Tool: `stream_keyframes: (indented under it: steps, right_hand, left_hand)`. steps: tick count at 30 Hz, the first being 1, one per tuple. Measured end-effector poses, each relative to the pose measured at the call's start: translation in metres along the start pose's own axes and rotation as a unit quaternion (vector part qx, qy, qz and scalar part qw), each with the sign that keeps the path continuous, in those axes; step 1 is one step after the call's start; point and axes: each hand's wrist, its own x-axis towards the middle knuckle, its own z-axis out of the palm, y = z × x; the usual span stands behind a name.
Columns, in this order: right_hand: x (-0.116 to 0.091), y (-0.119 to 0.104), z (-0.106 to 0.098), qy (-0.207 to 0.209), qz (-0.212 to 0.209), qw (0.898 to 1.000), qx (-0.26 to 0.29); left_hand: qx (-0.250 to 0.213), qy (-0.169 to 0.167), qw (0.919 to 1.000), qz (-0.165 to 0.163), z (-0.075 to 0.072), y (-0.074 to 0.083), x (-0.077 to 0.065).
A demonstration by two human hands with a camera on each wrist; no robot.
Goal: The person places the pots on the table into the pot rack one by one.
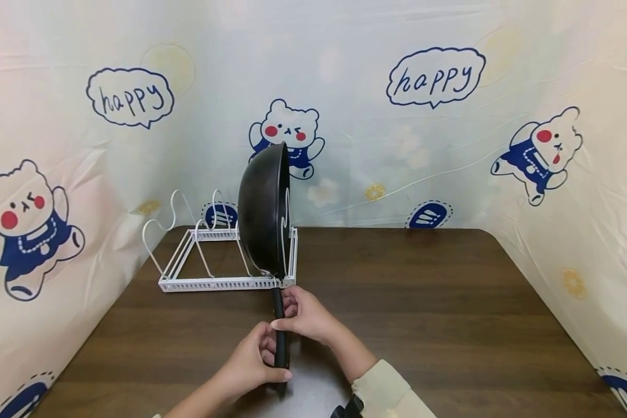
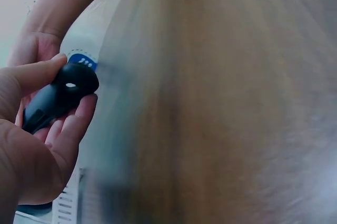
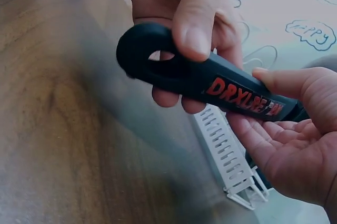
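Note:
A black wok (image 1: 261, 209) stands on its edge in the right end of a white wire rack (image 1: 219, 284), its open side turned to the right. Its black handle (image 3: 237, 88), with red lettering and a hole at the end, points toward me. My left hand (image 1: 248, 360) grips the handle near its free end, thumb on one side and fingers on the other. Closer to the pan, my right hand (image 1: 305, 316) pinches the same handle. In the left wrist view the rounded handle tip (image 2: 79, 79) shows between the left thumb and fingers.
The rack's curved wire dividers (image 1: 204, 249) rise to the left of the wok. Beneath lies a dark brown wooden table (image 1: 423, 313). A printed curtain (image 1: 355, 145) with cartoon bears hangs around the back and sides.

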Motion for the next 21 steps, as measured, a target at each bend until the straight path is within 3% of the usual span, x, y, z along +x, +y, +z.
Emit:
stream_keyframes:
  steps: [6, 13, 21]
  right_hand:
    - [0.002, -0.001, -0.002, -0.007, 0.008, 0.999, -0.039]
    - [-0.003, 0.0, -0.006, -0.008, -0.003, 0.999, -0.035]
    - [-0.009, 0.001, -0.019, 0.0, -0.002, 1.0, -0.002]
  left_hand:
    - [-0.013, -0.026, 0.9996, -0.003, -0.006, 0.0, 0.001]
    - [-0.08, -0.051, 0.9951, -0.027, -0.008, 0.004, 0.003]
    - [-0.076, -0.028, 0.9965, -0.022, -0.022, 0.01, 0.008]
